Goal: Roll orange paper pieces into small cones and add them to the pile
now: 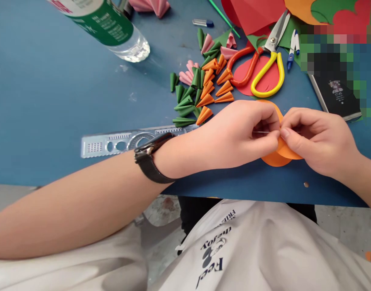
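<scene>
My left hand (255, 131), with a black watch on its wrist, is closed in a pinch. A thin, pale, needle-like rod (262, 132) runs across its curled fingers; whether it is a needle or a wire I cannot tell. Opposite it, my right hand (314, 135) pinches a piece of orange paper (276, 159) with rounded edges, partly hidden behind both hands. The fingertips of the two hands meet at the paper, just above the table's near edge.
Several green, orange and pink paper cones (207, 88) lie beyond my left hand. Scissors (272, 52) rest on red paper. A clear ruler (112, 141) lies under my left forearm, a bottle (112, 30) at upper left, a phone (337, 91) at right, pens (292, 48) nearby.
</scene>
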A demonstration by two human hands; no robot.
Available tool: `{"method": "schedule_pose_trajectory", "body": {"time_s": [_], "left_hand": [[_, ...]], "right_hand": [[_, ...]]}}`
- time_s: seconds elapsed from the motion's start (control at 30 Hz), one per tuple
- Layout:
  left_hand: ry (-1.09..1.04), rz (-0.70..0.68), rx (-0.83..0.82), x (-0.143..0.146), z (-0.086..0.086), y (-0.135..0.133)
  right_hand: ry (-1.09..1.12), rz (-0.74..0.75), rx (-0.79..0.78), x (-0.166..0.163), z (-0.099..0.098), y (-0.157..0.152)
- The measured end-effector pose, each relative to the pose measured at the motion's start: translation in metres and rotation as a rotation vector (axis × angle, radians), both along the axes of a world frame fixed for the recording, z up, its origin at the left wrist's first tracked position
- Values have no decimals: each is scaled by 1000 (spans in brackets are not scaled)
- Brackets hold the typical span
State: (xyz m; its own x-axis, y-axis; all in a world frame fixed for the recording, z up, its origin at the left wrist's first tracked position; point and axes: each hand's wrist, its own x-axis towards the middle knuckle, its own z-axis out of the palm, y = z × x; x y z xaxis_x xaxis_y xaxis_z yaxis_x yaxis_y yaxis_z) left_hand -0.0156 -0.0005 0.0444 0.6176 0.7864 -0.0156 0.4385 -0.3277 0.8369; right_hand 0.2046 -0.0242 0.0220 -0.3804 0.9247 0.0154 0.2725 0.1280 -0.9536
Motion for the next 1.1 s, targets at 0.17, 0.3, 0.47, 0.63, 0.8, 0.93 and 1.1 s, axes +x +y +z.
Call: {"method": "schedule_pose_trajectory", "body": {"time_s": [0.17, 0.3, 0.47, 0.63, 0.8, 0.93, 1.1], "left_hand": [[-44, -6, -104, -1, -3, -1], [-50, -3, -186, 0, -2, 0], [-43, -10, -213, -1, 2, 1], [-51, 10, -187, -3, 3, 1], [-108, 20, -215, -3, 3, 0], [-78, 12, -173, -3, 1, 0], [-51, 25, -151, -2, 1, 0]], "right_hand": [[59, -25, -42, -1, 0, -2], [56, -4, -45, 0, -1, 0], [52, 19, -57, 1, 0, 2], [83, 7, -78, 0, 3, 2], [129, -12, -107, 1, 4, 4], [95, -28, -88, 1, 4, 3], [63, -40, -34, 3, 6, 0]]}}
